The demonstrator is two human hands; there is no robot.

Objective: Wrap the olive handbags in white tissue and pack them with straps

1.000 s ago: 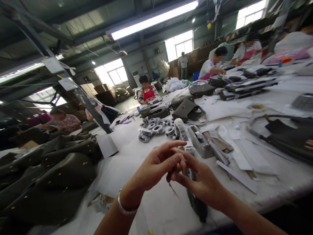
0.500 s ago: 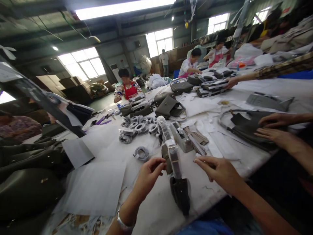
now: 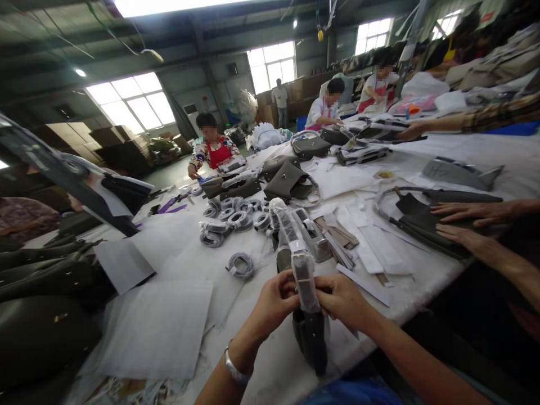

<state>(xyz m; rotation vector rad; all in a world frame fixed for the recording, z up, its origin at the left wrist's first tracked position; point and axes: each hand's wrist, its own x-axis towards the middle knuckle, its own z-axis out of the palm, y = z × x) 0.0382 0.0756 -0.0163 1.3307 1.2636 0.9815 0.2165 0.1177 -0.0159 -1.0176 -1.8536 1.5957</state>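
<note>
A dark olive handbag [image 3: 311, 340] stands edge-on on the white table in front of me. Its handle [image 3: 304, 273] is wrapped in clear plastic and white padding and arches over the top. My left hand [image 3: 272, 301] is closed at the bag's left side, just below the wrapped handle, thumb and fingers pinched together. From the opposite side my right hand [image 3: 346, 301] grips the bag at the same height, its fingertips partly hidden behind the wrapping. A tape dispenser [image 3: 314, 239] sits just beyond the bag.
Several wrapped strap coils [image 3: 239, 264] lie left of the bag. White foam sheets [image 3: 156, 326] cover the table's left part, beside a pile of olive bags [image 3: 37, 332]. At the right, a co-worker's hands [image 3: 472, 225] rest on another bag. People work across the table.
Both my hands have closed in on the handbag; the right came leftwards from beside it. A white strip now lies on the table at the right. The co-worker's upper hand has shifted left.
</note>
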